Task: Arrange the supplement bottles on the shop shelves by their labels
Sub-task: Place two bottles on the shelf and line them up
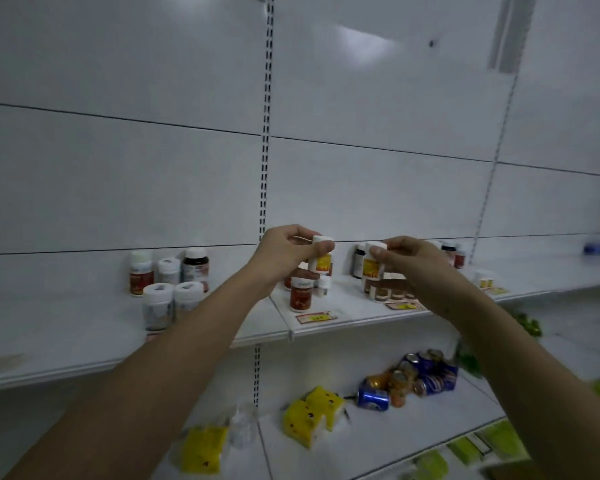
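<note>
Each hand grips 1 yellow-labelled bottle: left hand holds the left bottle, right hand the right bottle. Bottles on the shelf look only partly grouped.

Left hand: raised on an outstretched bare forearm, fingers curled closed in a grip. Right hand: raised level beside it, likewise gripping.

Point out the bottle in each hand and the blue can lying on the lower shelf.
left-hand bottle (321, 259), head view, yellow label.
right-hand bottle (372, 263), head view, yellow label.
blue can (373, 398), head view, its side.
</note>
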`<state>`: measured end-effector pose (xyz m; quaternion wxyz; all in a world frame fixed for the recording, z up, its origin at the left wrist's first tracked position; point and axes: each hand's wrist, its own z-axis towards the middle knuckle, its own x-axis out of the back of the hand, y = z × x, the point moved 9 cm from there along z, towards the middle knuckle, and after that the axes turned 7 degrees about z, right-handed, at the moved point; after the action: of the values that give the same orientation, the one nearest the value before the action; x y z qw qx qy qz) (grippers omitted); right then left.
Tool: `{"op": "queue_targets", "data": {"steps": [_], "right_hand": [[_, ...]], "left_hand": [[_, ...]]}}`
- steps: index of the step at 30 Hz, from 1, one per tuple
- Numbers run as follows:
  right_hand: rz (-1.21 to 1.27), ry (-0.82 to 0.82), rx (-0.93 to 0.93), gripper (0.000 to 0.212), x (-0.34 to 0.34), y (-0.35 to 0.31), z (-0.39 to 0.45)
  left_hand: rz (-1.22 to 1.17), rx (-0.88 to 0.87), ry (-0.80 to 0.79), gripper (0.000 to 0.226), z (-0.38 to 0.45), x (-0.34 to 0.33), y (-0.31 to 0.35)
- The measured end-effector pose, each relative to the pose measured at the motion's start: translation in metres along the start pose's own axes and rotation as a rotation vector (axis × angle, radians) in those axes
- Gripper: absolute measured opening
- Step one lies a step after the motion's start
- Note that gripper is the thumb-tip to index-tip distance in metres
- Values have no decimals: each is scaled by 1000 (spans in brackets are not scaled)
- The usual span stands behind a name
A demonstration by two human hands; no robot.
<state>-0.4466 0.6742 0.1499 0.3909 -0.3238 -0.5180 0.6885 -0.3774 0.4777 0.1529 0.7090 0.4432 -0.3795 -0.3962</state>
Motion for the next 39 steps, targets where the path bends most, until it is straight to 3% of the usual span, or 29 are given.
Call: {"op": "queue_targets", "data": {"steps": [7,11,16,39], "right_hand": [[-36,100,19,28,153,-13,-81],[-79,153,-3,19,219,-6,-105],[-63,242,-6,25,299,11,-107],[-275,186,-69,21,511,109,112]], "left_hand": [[-126,2,-110,28,-33,-172,27],[-159,43,-194,33,-42,-246,28],[-136,74,-227,38,-30,-320,23],[-139,130,-146,36,191,-498,-79]]}}
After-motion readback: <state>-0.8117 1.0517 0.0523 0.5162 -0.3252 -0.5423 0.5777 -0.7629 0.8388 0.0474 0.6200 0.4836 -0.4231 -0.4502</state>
